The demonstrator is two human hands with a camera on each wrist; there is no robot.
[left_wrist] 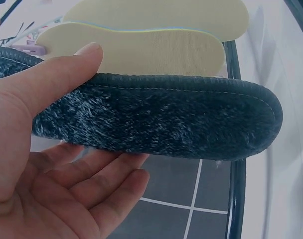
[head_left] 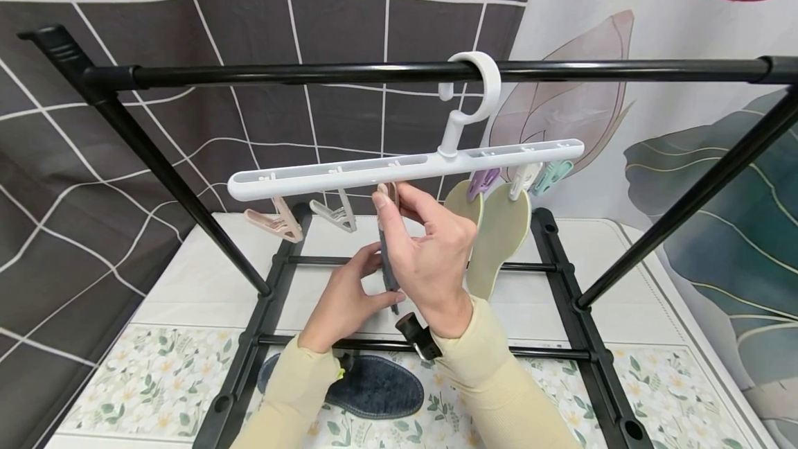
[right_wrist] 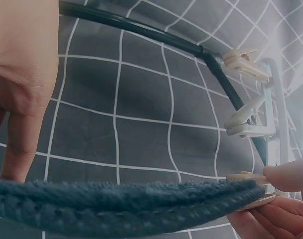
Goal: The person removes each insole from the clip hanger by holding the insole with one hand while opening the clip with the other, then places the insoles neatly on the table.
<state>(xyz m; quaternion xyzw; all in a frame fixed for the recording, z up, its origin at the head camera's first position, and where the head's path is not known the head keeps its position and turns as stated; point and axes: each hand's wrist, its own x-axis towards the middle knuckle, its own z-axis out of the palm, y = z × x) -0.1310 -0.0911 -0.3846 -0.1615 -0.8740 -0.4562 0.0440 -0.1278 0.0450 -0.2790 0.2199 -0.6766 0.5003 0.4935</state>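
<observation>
A dark fuzzy insole [left_wrist: 166, 117] hangs edge-on below the white clip hanger [head_left: 374, 170]. My left hand [head_left: 346, 300] holds its lower part between thumb and fingers. Above it, my right hand [head_left: 430, 248] pinches a beige clip [right_wrist: 246, 177] at the insole's top end; in the right wrist view the insole's tip lies between the clip's jaws. Left of my hands, a pink clip [head_left: 280, 222] and a grey-white clip [head_left: 337, 212] hang without anything in them. Pale yellow insoles [head_left: 499, 234] hang at the right from purple [head_left: 483, 182] and white [head_left: 525, 180] clips.
The hanger hooks over a black rack bar [head_left: 280, 75], with slanted legs on both sides. Another dark insole [head_left: 377, 386] lies on the flowered mat below. A teal clip [head_left: 553, 174] is at the hanger's right end. A grey checked curtain [head_left: 237, 33] hangs behind.
</observation>
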